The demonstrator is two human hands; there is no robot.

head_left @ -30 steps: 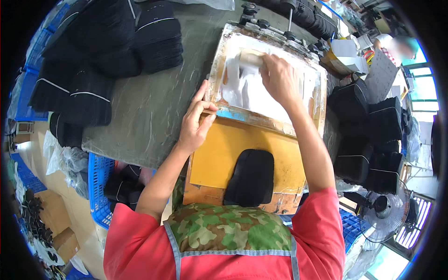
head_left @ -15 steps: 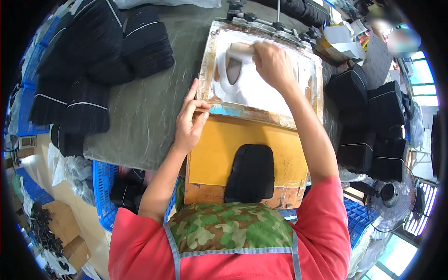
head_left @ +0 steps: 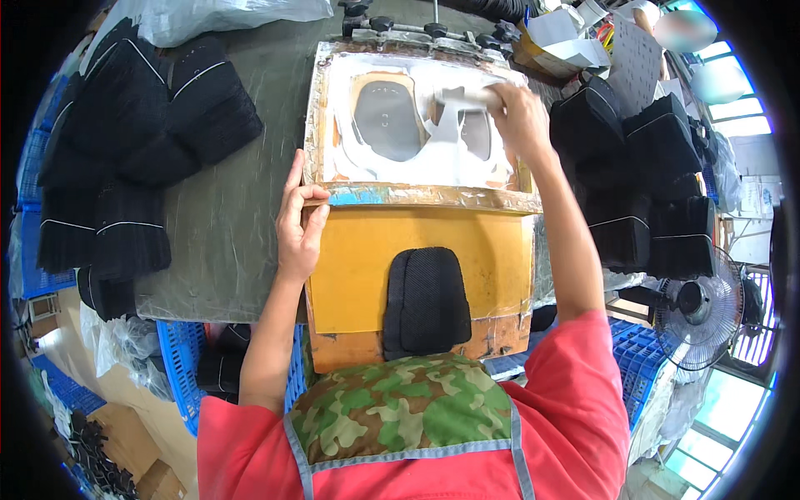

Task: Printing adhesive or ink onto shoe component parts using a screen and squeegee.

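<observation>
A wood-edged screen-printing frame [head_left: 433, 197] lies before me, its mesh smeared with thick white ink [head_left: 454, 129]. Two grey oval openings show through, the left one [head_left: 387, 121] broad, the right one partly covered by ink. My right hand [head_left: 523, 121] is closed around a pale squeegee [head_left: 467, 97] over the right half of the mesh. At the frame's near left corner, my left hand [head_left: 300, 225] pinches a small wooden tab, index finger stretched along the side. Nearer me, overlapping black fabric pads [head_left: 429, 300] lie on a yellow board [head_left: 350, 267].
Banded stacks of black pads stand at the left [head_left: 212, 104] and right [head_left: 617, 229] of the grey table [head_left: 225, 200]. Clamps [head_left: 433, 32] line the frame's far edge. A blue basket [head_left: 179, 358] sits lower left; a fan [head_left: 696, 300] stands at right.
My right hand has drawn the squeegee rightward across the mesh, and the left oval opening now shows. My left hand keeps its hold at the corner. The whole view has shifted.
</observation>
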